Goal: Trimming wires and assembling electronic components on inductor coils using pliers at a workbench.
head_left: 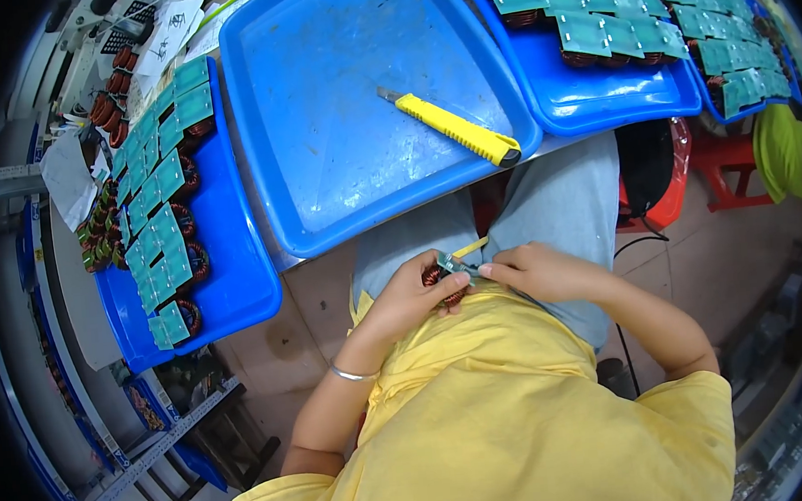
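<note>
Over my lap, my left hand (414, 292) is closed around a copper-wound ring coil (452, 295) with a small green circuit board attached. My right hand (539, 273) is pinched at the board's right edge, its thumb and fingertips together; what lies between them is too small to make out. A thin yellow strip (469, 247) shows just beyond the board, between the two hands. Ahead of me, a yellow utility knife (453, 129) lies in a scuffed blue tray (269, 185), its tip pointing to the far left.
At left, a blue tray (244, 296) holds rows of green boards on coils (166, 255). Similar filled trays (616, 111) stand at the far right. Loose coils (116, 99) and papers (168, 43) lie far left. Red stools (724, 164) and another person's green sleeve (779, 150) are at right.
</note>
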`<state>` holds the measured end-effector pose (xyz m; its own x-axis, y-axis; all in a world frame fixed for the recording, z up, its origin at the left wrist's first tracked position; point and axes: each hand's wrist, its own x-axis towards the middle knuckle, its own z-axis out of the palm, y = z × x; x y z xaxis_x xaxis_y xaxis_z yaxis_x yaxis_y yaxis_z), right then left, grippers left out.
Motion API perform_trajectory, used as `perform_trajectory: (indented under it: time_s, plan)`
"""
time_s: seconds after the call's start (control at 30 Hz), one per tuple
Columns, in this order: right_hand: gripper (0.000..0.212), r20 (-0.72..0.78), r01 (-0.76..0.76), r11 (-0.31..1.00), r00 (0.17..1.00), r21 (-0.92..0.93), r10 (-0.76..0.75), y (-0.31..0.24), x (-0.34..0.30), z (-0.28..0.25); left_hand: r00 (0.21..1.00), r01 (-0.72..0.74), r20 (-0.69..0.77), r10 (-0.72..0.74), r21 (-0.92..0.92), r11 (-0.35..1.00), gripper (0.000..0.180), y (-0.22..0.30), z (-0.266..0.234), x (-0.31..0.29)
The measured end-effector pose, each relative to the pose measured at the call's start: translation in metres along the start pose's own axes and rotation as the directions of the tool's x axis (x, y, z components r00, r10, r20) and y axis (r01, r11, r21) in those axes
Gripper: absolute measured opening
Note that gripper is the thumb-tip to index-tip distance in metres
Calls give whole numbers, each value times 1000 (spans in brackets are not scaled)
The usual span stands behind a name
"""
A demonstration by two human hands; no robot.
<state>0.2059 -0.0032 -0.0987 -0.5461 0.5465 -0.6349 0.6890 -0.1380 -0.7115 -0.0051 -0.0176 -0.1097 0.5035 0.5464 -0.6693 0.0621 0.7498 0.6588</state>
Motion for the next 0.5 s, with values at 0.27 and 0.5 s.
perform_trajectory:
  time_s: [0.27, 0.5]
  plan:
    - [31, -477, 267, 890, 767, -371, -429, -45, -42, -14, 947, -320, 10, 322, 121, 939, 60, 35, 25, -40]
    - [35, -514, 249, 853, 708, -460, -484, -59, -61, -13, 924, -378, 37, 382, 256, 890, 65, 49, 34, -60]
